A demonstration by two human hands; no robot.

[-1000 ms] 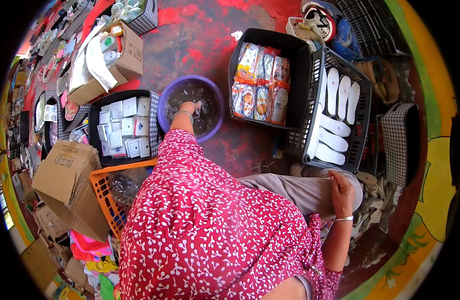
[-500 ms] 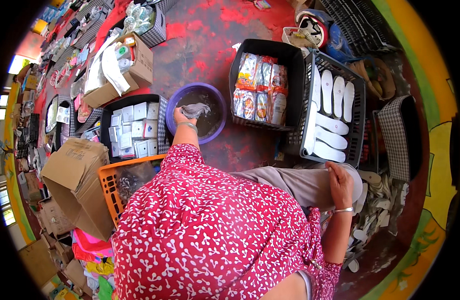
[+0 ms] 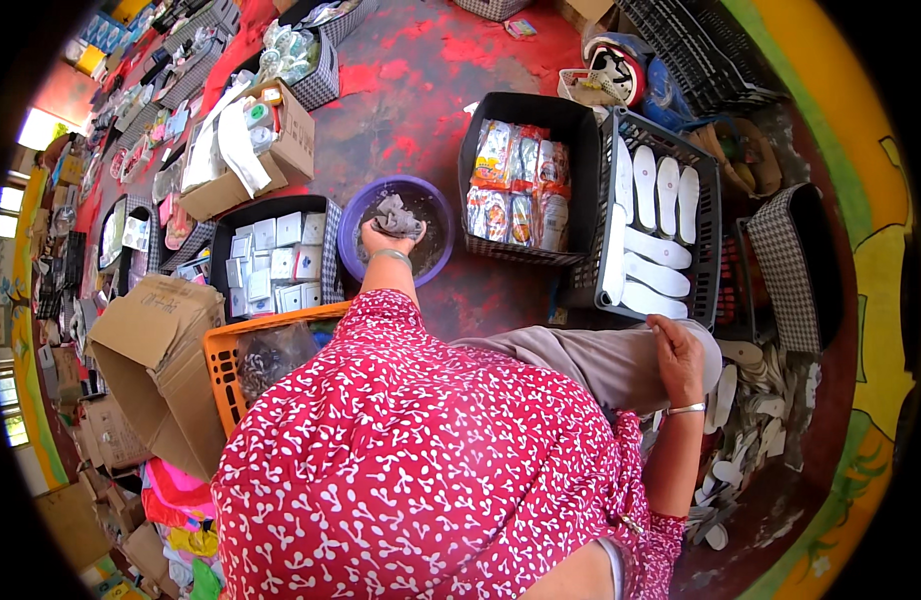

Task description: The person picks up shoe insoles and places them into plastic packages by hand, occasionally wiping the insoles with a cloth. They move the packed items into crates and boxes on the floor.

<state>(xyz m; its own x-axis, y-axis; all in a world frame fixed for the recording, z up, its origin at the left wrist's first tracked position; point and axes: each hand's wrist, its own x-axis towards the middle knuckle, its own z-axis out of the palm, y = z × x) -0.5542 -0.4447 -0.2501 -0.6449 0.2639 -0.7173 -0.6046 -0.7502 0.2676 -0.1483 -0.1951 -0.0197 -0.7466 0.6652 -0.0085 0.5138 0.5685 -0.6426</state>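
Observation:
A wet, crumpled grey cloth [image 3: 397,215] lies gathered in my left hand [image 3: 389,240], whose fingers curl about it. This hand is over the purple round basin [image 3: 348,222], which contains murky water. My right hand [image 3: 680,352] rests by my bent knee, its fingers loosely bent and slightly apart, and I see nothing in it. Close to that knee stands a dark plastic crate [image 3: 708,250] with white insoles [image 3: 657,246] laid in it. Left of the crate is a black fabric bin [image 3: 531,105] with packs in orange-and-clear wrapping [image 3: 521,190].
Left of the basin sits a checked bin [image 3: 333,240] of small white boxes [image 3: 277,250]. An orange crate [image 3: 219,372] and an open cardboard box [image 3: 166,360] stand nearer me. Loose pale soles [image 3: 746,440] pile up at right. Another carton [image 3: 299,140] stands beyond the white boxes.
My left hand has turned palm upward and shifted slightly nearer within the basin, the cloth now bunched on it. My right hand stays by the knee. The whole view has shifted a little.

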